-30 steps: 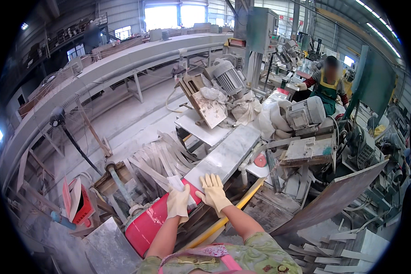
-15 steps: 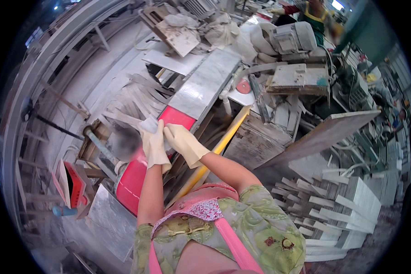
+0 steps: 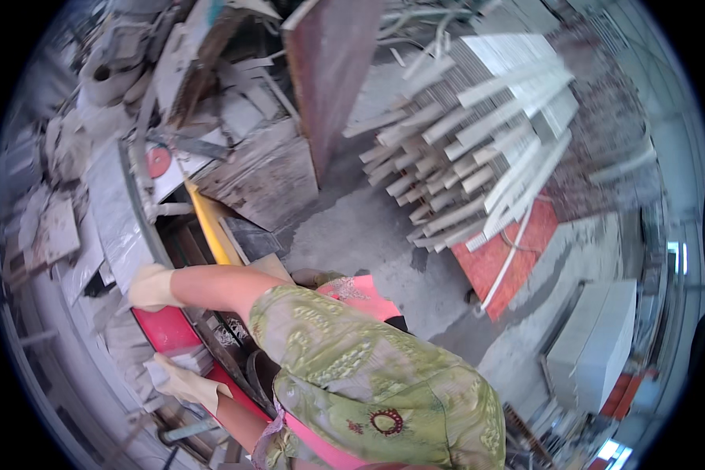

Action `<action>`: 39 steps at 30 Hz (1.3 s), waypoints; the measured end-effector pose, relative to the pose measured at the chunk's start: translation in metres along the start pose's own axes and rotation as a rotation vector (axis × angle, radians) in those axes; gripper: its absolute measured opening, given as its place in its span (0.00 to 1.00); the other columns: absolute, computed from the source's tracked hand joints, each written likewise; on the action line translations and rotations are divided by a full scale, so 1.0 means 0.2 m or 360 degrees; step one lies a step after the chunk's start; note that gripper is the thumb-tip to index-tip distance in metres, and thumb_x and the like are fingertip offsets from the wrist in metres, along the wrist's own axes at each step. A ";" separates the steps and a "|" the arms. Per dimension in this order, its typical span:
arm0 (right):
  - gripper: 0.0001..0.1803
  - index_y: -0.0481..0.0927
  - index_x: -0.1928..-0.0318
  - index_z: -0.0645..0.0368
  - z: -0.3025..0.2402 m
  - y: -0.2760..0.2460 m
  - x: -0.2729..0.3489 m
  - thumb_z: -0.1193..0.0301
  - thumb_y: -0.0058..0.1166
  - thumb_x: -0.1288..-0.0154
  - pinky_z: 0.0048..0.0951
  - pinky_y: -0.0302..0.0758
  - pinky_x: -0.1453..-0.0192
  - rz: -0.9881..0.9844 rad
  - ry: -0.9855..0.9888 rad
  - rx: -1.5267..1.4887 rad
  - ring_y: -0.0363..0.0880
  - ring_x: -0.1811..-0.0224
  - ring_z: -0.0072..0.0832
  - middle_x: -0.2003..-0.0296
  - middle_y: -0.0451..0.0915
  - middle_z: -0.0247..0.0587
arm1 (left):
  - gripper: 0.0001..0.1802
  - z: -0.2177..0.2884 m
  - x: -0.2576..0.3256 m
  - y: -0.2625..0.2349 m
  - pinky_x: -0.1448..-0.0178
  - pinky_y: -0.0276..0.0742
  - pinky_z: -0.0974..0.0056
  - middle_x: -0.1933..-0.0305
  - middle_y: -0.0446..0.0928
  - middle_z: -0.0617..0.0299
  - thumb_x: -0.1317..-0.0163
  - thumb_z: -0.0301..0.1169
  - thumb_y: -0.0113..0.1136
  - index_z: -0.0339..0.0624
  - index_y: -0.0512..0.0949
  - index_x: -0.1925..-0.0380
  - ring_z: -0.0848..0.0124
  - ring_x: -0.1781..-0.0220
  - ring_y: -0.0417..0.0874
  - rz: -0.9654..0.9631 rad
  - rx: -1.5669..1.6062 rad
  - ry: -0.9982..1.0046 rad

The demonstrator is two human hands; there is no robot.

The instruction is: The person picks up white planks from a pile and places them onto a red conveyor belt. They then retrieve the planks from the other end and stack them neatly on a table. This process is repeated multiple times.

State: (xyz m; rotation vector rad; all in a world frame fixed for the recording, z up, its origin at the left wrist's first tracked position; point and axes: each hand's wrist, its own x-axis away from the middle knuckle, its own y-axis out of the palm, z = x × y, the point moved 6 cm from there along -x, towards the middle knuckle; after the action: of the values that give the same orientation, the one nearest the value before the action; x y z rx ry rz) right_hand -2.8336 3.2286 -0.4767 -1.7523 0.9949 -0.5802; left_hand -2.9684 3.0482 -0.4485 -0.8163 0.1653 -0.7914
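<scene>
My left hand (image 3: 186, 384), in a pale cream rubber glove, is closed round a small whitish block (image 3: 158, 371) at the lower left. Whitish pieces (image 3: 196, 360) lie just beside that hand, over a red belt-like surface (image 3: 164, 329). My right hand (image 3: 150, 287), gloved the same way, rests at the near end of a long grey metal plate (image 3: 121, 223), above the red surface. It is blurred and its fingers are turned away, so whether it holds anything is hidden.
A yellow bar (image 3: 209, 225) runs along the machine's side. A large upright board (image 3: 333, 78) stands farther off. Stacked pale strips (image 3: 478, 141) jut out ahead on the right, with a reddish board (image 3: 509, 251) below them. A pale block stack (image 3: 591, 345) stands far right.
My view has swung right, bringing the strip stacks and floor into the middle. My hands, close together before, are now apart, the right one farther along the machine.
</scene>
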 end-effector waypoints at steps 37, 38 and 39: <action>0.23 0.77 0.55 0.66 -0.93 0.04 0.47 0.57 0.40 0.23 0.45 0.74 0.48 -0.0068 -0.0012 -0.1211 0.77 0.52 0.61 0.59 0.80 0.62 | 0.62 -0.25 -0.10 -0.55 0.20 0.56 0.55 0.21 0.54 0.34 0.43 0.58 0.68 0.31 0.47 0.22 0.46 0.19 0.58 0.0139 0.0425 -0.0080; 0.22 0.77 0.55 0.66 -1.00 -0.03 0.49 0.58 0.39 0.23 0.44 0.74 0.47 -0.0160 -0.0133 -0.1275 0.76 0.51 0.61 0.59 0.80 0.62 | 0.62 -0.23 -0.09 -0.55 0.20 0.56 0.55 0.21 0.54 0.34 0.44 0.57 0.69 0.32 0.47 0.21 0.46 0.19 0.58 0.0125 0.0470 -0.0103; 0.21 0.76 0.55 0.66 -1.00 -0.03 0.46 0.59 0.38 0.22 0.44 0.73 0.45 -0.0230 -0.0169 -0.1297 0.75 0.51 0.60 0.59 0.79 0.63 | 0.61 -0.23 -0.11 -0.55 0.20 0.56 0.55 0.21 0.55 0.34 0.44 0.56 0.69 0.33 0.48 0.21 0.45 0.19 0.58 0.0153 0.0406 -0.0048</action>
State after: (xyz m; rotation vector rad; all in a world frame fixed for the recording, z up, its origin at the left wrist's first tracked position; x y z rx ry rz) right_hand -2.9331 3.0484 -0.4001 -2.5539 1.1173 -0.1536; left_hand -3.0649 2.9906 -0.4057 -0.5744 0.0736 -0.6927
